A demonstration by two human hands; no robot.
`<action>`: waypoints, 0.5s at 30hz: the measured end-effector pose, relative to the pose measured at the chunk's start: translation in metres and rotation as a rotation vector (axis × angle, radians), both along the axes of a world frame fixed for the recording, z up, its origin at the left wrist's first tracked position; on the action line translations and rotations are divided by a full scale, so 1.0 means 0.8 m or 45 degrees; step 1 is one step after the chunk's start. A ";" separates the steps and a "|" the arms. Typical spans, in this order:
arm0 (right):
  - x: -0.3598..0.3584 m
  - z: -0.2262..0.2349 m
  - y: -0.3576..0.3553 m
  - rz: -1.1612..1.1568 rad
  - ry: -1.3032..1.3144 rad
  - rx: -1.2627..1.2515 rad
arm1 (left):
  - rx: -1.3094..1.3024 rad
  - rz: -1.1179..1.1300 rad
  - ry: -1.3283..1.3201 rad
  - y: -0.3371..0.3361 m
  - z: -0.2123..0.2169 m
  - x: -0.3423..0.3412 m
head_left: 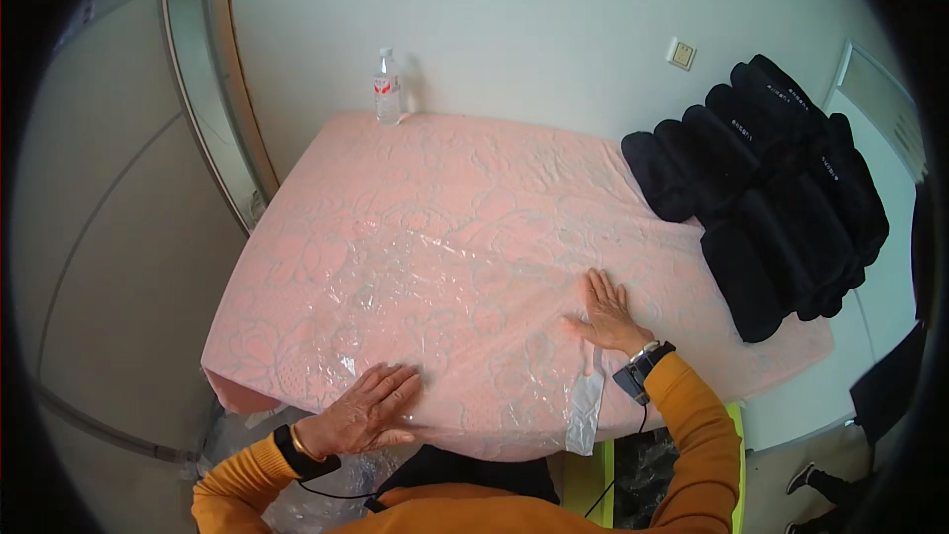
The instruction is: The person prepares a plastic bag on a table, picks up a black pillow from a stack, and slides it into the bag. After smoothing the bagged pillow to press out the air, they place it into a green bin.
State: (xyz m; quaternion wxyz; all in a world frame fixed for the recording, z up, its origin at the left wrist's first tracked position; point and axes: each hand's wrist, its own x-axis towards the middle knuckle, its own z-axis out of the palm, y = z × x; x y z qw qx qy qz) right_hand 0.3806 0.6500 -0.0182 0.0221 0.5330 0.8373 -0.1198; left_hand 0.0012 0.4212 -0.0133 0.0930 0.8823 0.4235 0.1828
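A clear plastic bag (395,282) lies spread flat on a table covered with a pink patterned cloth (455,163). My left hand (364,409) rests palm down on the bag near the table's front edge, fingers extended. Farther right, my right hand (605,314) lies flat with its fingers spread, on the cloth or on the thin plastic; I cannot tell which. Neither hand grips anything. Just below my right hand, a whitish strip (585,405) hangs toward the front edge, perhaps part of the plastic.
Several black rolled soft bundles (761,188) are piled at the table's right end. A clear water bottle (387,89) stands at the back left by the wall. Below the front edge are a yellow-green box (605,485) and crumpled clear plastic (297,504). Another person's shoe shows at lower right.
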 end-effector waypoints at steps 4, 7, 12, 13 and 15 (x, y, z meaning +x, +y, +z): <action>0.019 0.006 -0.025 0.085 0.055 0.225 | -0.202 -0.061 -0.107 0.024 0.038 -0.022; -0.018 0.014 -0.034 0.349 0.213 0.321 | -0.027 -0.094 0.099 0.054 0.102 -0.010; -0.042 0.014 -0.016 0.449 0.314 0.208 | 0.064 -0.249 0.345 0.165 0.104 0.088; -0.037 0.014 -0.017 0.455 0.333 0.209 | 0.083 -0.255 0.314 0.195 0.080 0.114; -0.037 0.025 -0.014 0.339 0.198 0.030 | -0.015 -0.148 0.171 0.236 0.046 0.159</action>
